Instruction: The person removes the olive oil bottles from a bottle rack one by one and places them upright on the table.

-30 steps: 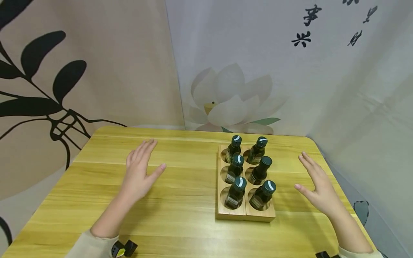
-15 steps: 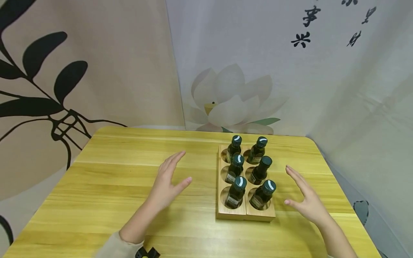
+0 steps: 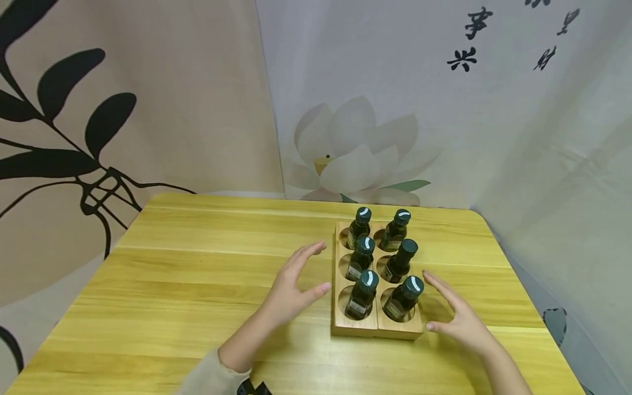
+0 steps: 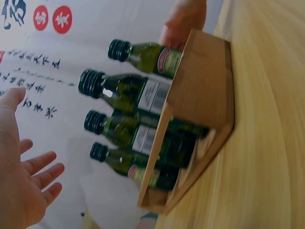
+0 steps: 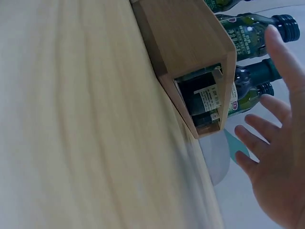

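A wooden bottle rack (image 3: 357, 328) stands on the table, made of two blocks side by side with round holes. Small dark green glass bottles (image 3: 362, 299) fill its holes in two rows, most with a white mark on the cap. One bottle (image 3: 401, 262) in the right row has a taller plain cap. My left hand (image 3: 292, 291) hovers just left of the rack, fingers spread and holding nothing. On the other side, my right hand (image 3: 461, 321) is spread close to the rack's right front corner. In the left wrist view, labels show on the bottles (image 4: 152, 95).
The wooden table (image 3: 197, 285) has its far edge against a printed cloth backdrop (image 3: 197, 99) with a lotus, leaves and characters. Another cloth (image 3: 568, 230) hangs along the right side. A black wrist device (image 3: 253, 388) sits at the left sleeve.
Both hands have moved inward toward the rack, the left one rightward and the right one leftward and slightly nearer. The rack and bottles stay put.
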`<control>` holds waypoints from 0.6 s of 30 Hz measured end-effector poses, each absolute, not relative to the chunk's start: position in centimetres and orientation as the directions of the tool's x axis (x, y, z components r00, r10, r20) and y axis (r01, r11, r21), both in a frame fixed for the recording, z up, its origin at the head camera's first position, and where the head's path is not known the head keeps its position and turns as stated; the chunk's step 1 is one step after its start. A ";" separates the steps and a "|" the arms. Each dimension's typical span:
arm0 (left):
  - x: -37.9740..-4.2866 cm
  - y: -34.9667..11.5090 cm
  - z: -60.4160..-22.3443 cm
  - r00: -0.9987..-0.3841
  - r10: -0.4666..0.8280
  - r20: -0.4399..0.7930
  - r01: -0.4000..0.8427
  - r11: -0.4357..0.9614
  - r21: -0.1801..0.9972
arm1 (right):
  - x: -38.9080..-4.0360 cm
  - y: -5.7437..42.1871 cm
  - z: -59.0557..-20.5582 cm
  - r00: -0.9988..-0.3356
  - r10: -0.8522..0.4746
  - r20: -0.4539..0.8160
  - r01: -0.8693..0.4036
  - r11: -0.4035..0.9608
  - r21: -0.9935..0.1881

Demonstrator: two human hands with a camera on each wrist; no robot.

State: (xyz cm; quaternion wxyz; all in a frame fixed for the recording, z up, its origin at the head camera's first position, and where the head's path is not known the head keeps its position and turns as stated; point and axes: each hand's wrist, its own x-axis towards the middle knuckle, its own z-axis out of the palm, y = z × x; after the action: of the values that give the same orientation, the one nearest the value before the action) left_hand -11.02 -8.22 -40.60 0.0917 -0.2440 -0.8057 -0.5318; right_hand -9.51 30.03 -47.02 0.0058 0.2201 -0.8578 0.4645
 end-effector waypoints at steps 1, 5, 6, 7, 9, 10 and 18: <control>-11.0 -7.9 -40.6 -0.862 0.305 0.405 0.492 0.307 0.815 | -9.5 30.0 -47.2 -0.901 -0.378 0.212 -0.384 0.471 -0.794; -10.9 -6.5 -40.9 -0.854 0.337 0.396 0.492 0.277 0.825 | -9.3 29.9 -48.0 -0.897 -0.396 0.198 -0.376 0.445 -0.812; -10.9 -6.2 -40.9 -0.850 0.345 0.397 0.495 0.267 0.827 | -9.3 29.9 -48.2 -0.897 -0.398 0.191 -0.369 0.437 -0.820; -10.9 -5.9 -41.0 -0.848 0.352 0.395 0.494 0.260 0.829 | -9.2 29.8 -48.4 -0.900 -0.395 0.183 -0.358 0.433 -0.827; -10.9 -5.2 -41.1 -0.843 0.369 0.392 0.494 0.241 0.835 | -9.1 29.7 -48.7 -0.907 -0.386 0.169 -0.338 0.426 -0.839; -10.9 -5.0 -41.1 -0.841 0.376 0.390 0.493 0.232 0.839 | -9.1 29.6 -48.8 -0.909 -0.382 0.164 -0.332 0.430 -0.840; -11.3 -3.4 -41.8 -0.837 0.410 0.362 0.459 0.169 0.872 | -9.1 29.4 -49.5 -0.901 -0.389 0.193 -0.357 0.411 -0.839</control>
State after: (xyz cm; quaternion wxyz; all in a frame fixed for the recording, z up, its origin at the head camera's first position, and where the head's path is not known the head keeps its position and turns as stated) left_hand -11.26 -3.39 -41.81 0.0211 -0.2846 -0.7641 -0.5786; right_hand -9.12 29.40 -49.49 -0.0163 0.2220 -0.8397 0.4953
